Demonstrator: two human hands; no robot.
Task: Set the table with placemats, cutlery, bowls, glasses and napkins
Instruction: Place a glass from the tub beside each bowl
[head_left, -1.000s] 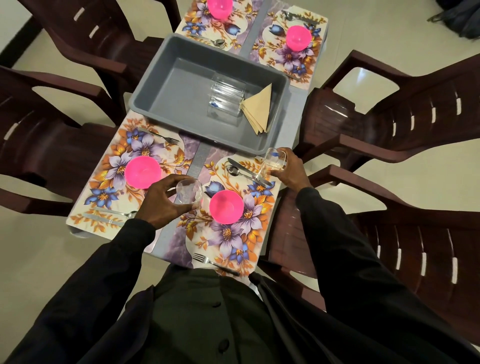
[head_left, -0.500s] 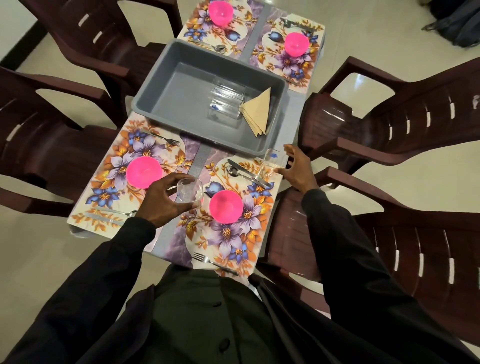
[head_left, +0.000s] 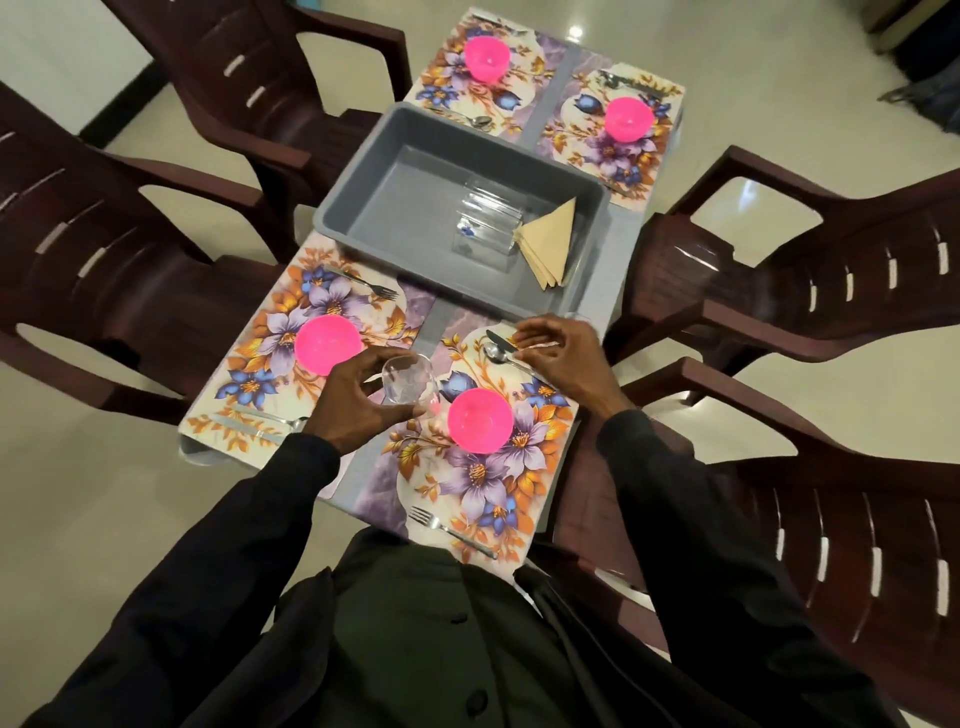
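The grey tub (head_left: 356, 205) sits mid-table (head_left: 621, 244), at 12 o'clock from the near placemats (head_left: 483, 483). In it lie clear tumblers (head_left: 485, 223), with a stack of folded tan napkins (head_left: 553, 244) touching them at their 3 o'clock. One tumbler bears a small blue mark, too small to read. The left hand (head_left: 358, 400) grips a clear glass (head_left: 408, 382) just at 9 o'clock of the near-right pink bowl (head_left: 480, 421). The right hand (head_left: 566, 358) is loosely curled over the knife (head_left: 497, 340) and spoon (head_left: 493, 354); what it holds, I cannot tell.
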